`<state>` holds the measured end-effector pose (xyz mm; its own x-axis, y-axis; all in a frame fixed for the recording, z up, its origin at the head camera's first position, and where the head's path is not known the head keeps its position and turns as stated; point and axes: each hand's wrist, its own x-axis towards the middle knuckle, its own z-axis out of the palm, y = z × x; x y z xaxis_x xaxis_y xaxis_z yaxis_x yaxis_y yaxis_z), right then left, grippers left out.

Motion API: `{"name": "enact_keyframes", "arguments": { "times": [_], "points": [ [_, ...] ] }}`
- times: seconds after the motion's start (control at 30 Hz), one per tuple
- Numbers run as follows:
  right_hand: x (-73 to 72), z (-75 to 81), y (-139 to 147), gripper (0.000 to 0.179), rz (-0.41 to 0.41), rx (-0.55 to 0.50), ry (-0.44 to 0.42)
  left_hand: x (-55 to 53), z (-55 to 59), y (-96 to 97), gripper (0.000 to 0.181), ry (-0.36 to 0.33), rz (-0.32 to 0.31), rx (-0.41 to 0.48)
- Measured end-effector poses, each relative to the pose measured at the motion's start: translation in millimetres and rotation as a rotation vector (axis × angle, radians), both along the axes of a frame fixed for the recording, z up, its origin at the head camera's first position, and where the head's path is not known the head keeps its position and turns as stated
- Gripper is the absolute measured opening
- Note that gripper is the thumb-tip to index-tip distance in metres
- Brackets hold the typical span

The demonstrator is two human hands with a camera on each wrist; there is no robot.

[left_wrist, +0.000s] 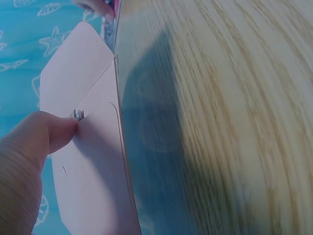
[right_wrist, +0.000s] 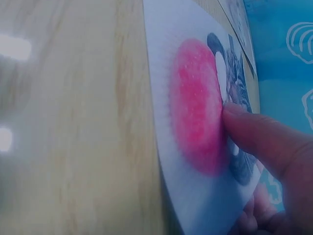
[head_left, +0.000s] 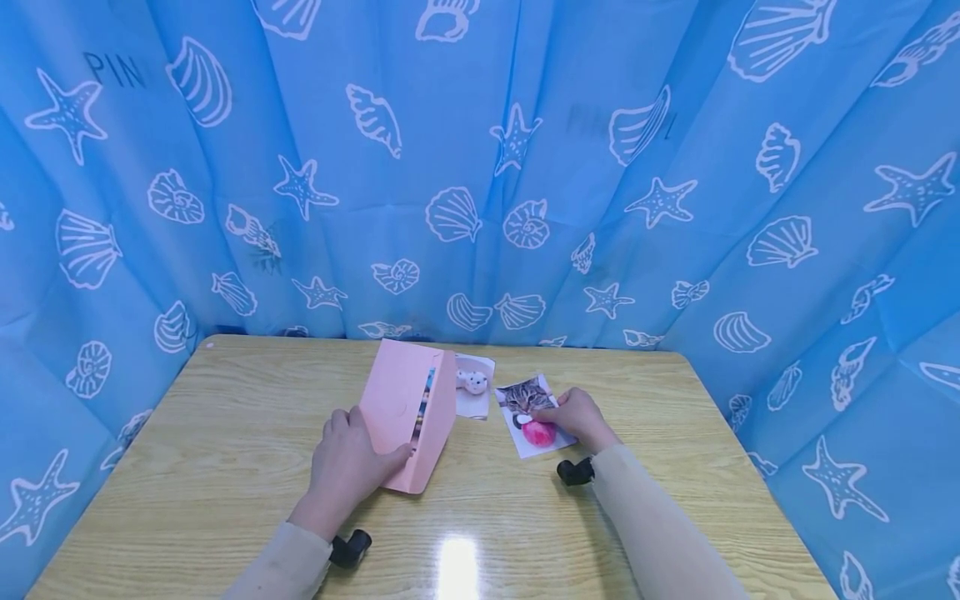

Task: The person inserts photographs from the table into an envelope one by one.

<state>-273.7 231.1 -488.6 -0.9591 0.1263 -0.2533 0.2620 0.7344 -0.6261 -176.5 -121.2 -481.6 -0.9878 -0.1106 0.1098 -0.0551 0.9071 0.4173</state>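
Note:
A pink envelope (head_left: pixel 390 392) stands tilted on the table, its mouth gaping and showing the edges of several colourful cards (head_left: pixel 424 408) inside. My left hand (head_left: pixel 343 462) grips its near end, thumb at the mouth. In the left wrist view that thumb (left_wrist: pixel 61 129) presses by the card edges (left_wrist: pixel 78 115). A cat photo (head_left: pixel 525 443), with a fluffy pink ball at the cat's neck, is pinched by my right hand (head_left: pixel 585 419). Up close in the right wrist view, the thumb (right_wrist: pixel 249 125) lies over the picture beside the pink ball (right_wrist: pixel 195 107); the other fingers go behind it.
Just right of the envelope lies another picture (head_left: pixel 472 387) of a white spotted thing, partly covered by the envelope. The wooden table (head_left: pixel 225 467) ends at a blue shell-print curtain (head_left: pixel 480 167). Black wrist cameras (head_left: pixel 351 550) sit below both hands.

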Motion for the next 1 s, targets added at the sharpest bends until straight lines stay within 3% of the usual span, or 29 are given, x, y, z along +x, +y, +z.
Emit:
{"name": "enact_keyframes", "arguments": {
  "times": [0.2,0.4,0.7,1.0],
  "points": [
    [0.0,-2.4,4,0.044,-0.001,-0.043,0.0,1.6,-0.8,1.1,0.103,-0.001,0.0,-0.001],
    [-2.6,1.5,11,0.027,0.028,-0.116,-0.02,1.7,-2.4,0.5,0.107,-0.01,0.004,0.004],
    [-0.5,22.0,19,0.017,0.055,-0.12,-0.028,1.7,-0.4,0.0,0.106,-0.024,0.004,0.005],
    [5.5,44.3,11,0.02,0.047,-0.304,-0.002,3.2,0.5,1.0,0.104,-0.018,0.003,0.012]
  ]
}}
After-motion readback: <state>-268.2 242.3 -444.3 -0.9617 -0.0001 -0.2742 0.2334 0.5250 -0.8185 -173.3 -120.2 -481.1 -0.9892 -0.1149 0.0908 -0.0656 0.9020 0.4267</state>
